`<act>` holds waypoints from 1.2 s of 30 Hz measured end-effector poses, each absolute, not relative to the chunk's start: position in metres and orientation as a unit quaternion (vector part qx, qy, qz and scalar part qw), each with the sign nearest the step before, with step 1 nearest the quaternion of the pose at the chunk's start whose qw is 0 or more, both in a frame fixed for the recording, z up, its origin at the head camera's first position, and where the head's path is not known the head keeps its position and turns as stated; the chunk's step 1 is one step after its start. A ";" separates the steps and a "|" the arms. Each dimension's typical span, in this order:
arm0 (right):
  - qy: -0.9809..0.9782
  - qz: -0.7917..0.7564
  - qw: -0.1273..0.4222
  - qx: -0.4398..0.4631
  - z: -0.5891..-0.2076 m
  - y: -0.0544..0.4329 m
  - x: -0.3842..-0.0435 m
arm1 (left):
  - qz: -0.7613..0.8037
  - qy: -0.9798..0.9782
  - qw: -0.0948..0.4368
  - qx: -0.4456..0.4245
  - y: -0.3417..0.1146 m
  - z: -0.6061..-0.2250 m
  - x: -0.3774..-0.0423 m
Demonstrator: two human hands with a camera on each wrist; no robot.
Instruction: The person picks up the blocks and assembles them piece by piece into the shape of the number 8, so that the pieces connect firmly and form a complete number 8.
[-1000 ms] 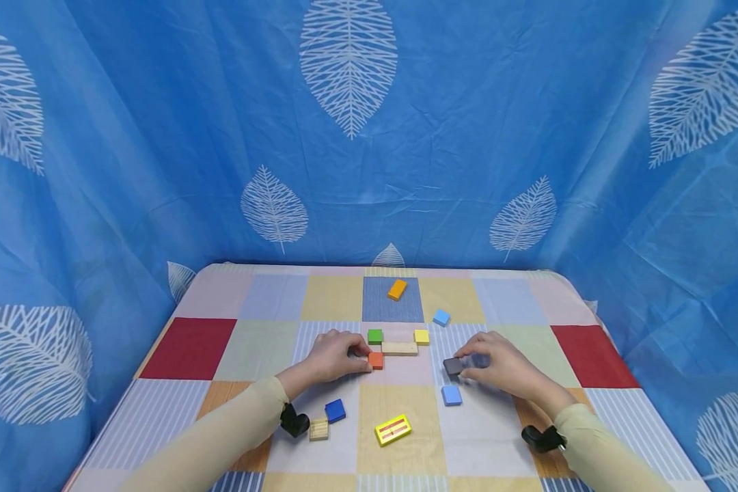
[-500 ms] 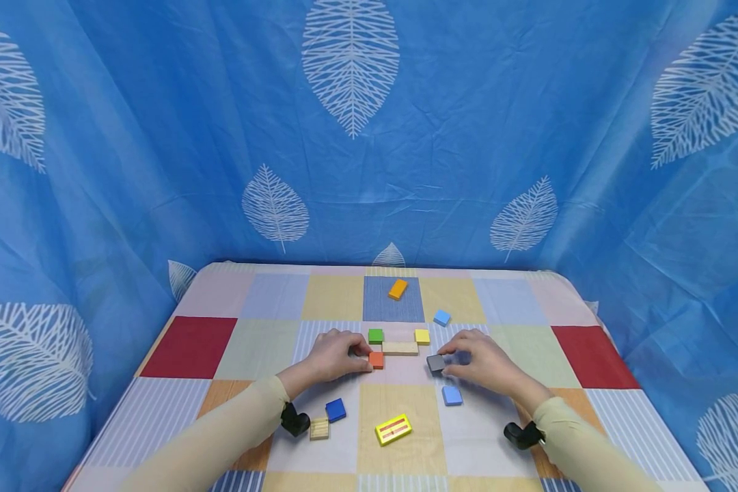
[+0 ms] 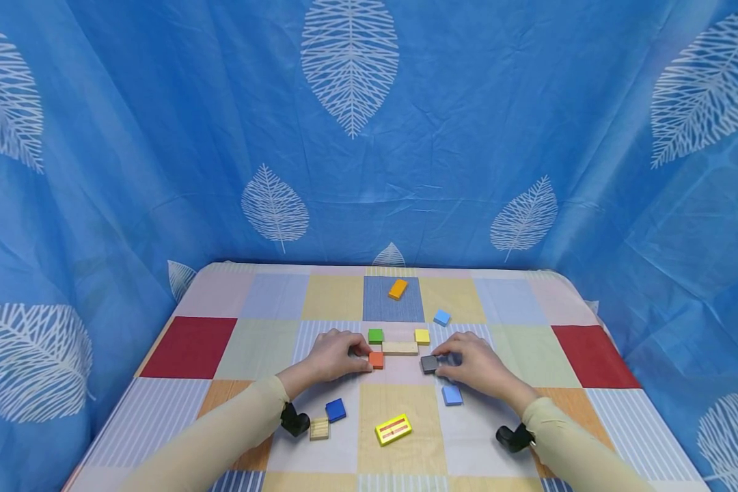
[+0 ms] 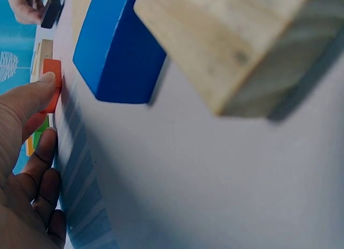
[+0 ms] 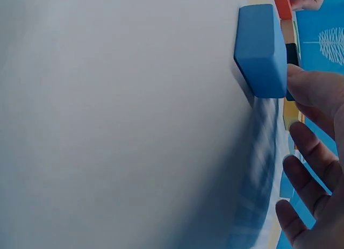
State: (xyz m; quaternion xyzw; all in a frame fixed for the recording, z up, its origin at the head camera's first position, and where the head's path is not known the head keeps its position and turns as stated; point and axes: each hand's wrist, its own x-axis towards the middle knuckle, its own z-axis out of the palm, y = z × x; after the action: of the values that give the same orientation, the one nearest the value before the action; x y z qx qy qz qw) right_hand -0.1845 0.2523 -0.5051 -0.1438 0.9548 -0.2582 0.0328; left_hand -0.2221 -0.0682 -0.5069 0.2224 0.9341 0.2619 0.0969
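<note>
My left hand (image 3: 334, 355) pinches a red-orange square block (image 3: 376, 360) at the near left corner of a long pale wooden block (image 3: 400, 348). The left wrist view shows the thumb on the red-orange block's (image 4: 52, 71) near face. On the other side, my right hand (image 3: 476, 362) pinches a dark grey square block (image 3: 429, 364) between thumb and forefinger, just off the wooden block's near right corner. A green block (image 3: 375, 336) and a yellow block (image 3: 421, 337) sit at the wooden block's far corners. In the right wrist view a light blue block (image 5: 260, 50) partly hides the grey one.
Nearer me lie a yellow block with red stripes (image 3: 393, 430), a dark blue block (image 3: 335, 410), a small wooden block (image 3: 319, 429) and the light blue block (image 3: 452, 395). Farther back are an orange block (image 3: 398, 289) and another light blue block (image 3: 441, 318). Patchwork cloth (image 3: 270, 348) covers the table.
My right hand has moved left with the grey block, bringing it close to the long wooden block and turning it straighter. The left hand has stayed on the red-orange block.
</note>
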 end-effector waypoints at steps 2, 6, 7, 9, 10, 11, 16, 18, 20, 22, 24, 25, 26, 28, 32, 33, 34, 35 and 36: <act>0.955 -0.257 0.028 -0.144 -0.506 0.252 -0.185 | 0.262 0.934 0.097 0.222 -0.068 -0.507 -0.222; 0.955 -0.259 0.022 -0.144 -0.509 0.251 -0.185 | 0.263 0.934 0.099 0.220 -0.068 -0.508 -0.222; 0.954 -0.260 0.019 -0.146 -0.509 0.251 -0.185 | 0.263 0.934 0.100 0.219 -0.068 -0.508 -0.222; 0.954 -0.261 0.016 -0.147 -0.510 0.250 -0.185 | 0.263 0.934 0.101 0.219 -0.068 -0.508 -0.222; 0.954 -0.261 0.013 -0.148 -0.511 0.250 -0.185 | 0.263 0.934 0.101 0.219 -0.068 -0.508 -0.222; 0.953 -0.262 0.010 -0.150 -0.512 0.250 -0.185 | 0.264 0.934 0.102 0.218 -0.068 -0.508 -0.222; 0.953 -0.264 0.004 -0.150 -0.513 0.249 -0.187 | 0.265 0.933 0.099 0.221 -0.069 -0.509 -0.223; 0.953 -0.266 0.007 -0.147 -0.513 0.248 -0.187 | 0.265 0.933 0.098 0.221 -0.069 -0.509 -0.223; 0.953 -0.268 0.011 -0.143 -0.512 0.247 -0.187 | 0.266 0.933 0.099 0.221 -0.069 -0.509 -0.223; 0.953 -0.269 0.013 -0.140 -0.512 0.246 -0.187 | 0.267 0.933 0.100 0.221 -0.069 -0.509 -0.223; 0.953 -0.268 0.014 -0.139 -0.512 0.246 -0.187 | 0.268 0.932 0.101 0.221 -0.069 -0.509 -0.222; 0.953 -0.268 0.013 -0.138 -0.512 0.246 -0.187 | 0.268 0.932 0.102 0.221 -0.069 -0.509 -0.222; 0.954 -0.268 0.013 -0.137 -0.512 0.246 -0.187 | 0.268 0.932 0.102 0.221 -0.069 -0.509 -0.222; 0.954 -0.267 0.012 -0.136 -0.512 0.246 -0.187 | 0.268 0.932 0.101 0.221 -0.069 -0.509 -0.222; 0.955 -0.266 0.013 -0.133 -0.513 0.245 -0.187 | 0.265 0.933 0.100 0.221 -0.069 -0.509 -0.222; 0.955 -0.266 0.013 -0.132 -0.513 0.245 -0.187 | 0.264 0.934 0.100 0.220 -0.069 -0.509 -0.222; 0.955 -0.266 0.013 -0.133 -0.513 0.245 -0.187 | 0.264 0.934 0.100 0.220 -0.069 -0.509 -0.222; 0.955 -0.266 0.013 -0.133 -0.513 0.245 -0.187 | 0.264 0.934 0.101 0.219 -0.069 -0.509 -0.222; 0.955 -0.265 0.012 -0.133 -0.512 0.245 -0.187 | 0.263 0.934 0.101 0.218 -0.069 -0.509 -0.222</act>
State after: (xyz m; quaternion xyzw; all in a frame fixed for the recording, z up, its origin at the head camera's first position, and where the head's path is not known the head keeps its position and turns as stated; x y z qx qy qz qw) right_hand -0.1870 0.2450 -0.5124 -0.1330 0.9548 -0.2654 0.0123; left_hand -0.2224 -0.0690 -0.5093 0.2179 0.9343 0.2634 0.1011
